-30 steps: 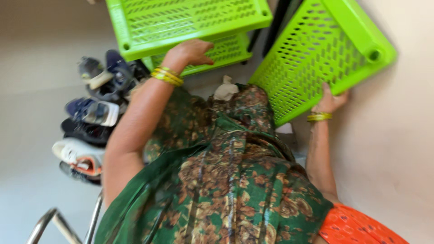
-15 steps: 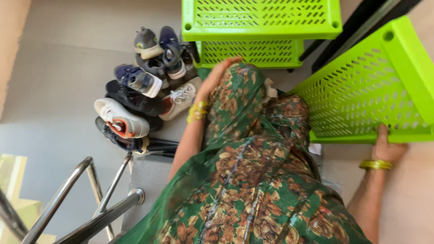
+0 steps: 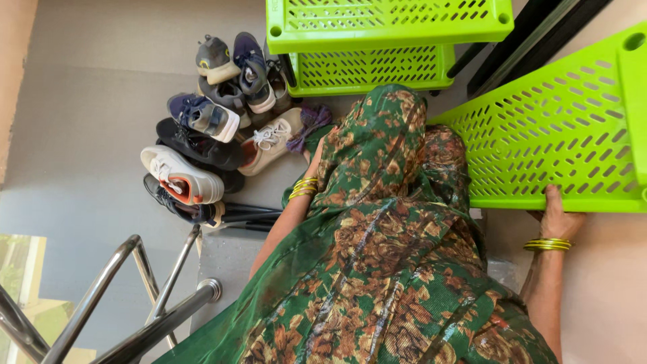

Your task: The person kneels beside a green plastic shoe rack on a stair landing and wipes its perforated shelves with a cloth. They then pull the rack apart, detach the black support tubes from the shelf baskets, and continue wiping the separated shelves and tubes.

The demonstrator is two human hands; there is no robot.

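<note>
My right hand [image 3: 558, 219] grips the lower edge of a bright green perforated plastic shelf panel [image 3: 559, 135], which leans tilted at the right by the wall. My left hand [image 3: 311, 162] is low beside my green floral sari [image 3: 377, 222]. Its fingers are hidden behind a fold of the cloth, and only the wrist with gold bangles shows clearly. It is close to a beige sneaker [image 3: 269, 141]. Straight ahead stands a green plastic rack [image 3: 387, 23] with two perforated tiers.
A pile of several shoes [image 3: 202, 135] lies on the grey floor left of the rack, with a purple cloth [image 3: 306, 121] beside it. A steel railing [image 3: 135, 317] crosses the lower left. Black poles [image 3: 532, 40] lean at the upper right.
My left hand has dropped from the rack's edge down to the sari fold and is now partly hidden. My right hand stays on the green panel, which has shifted slightly.
</note>
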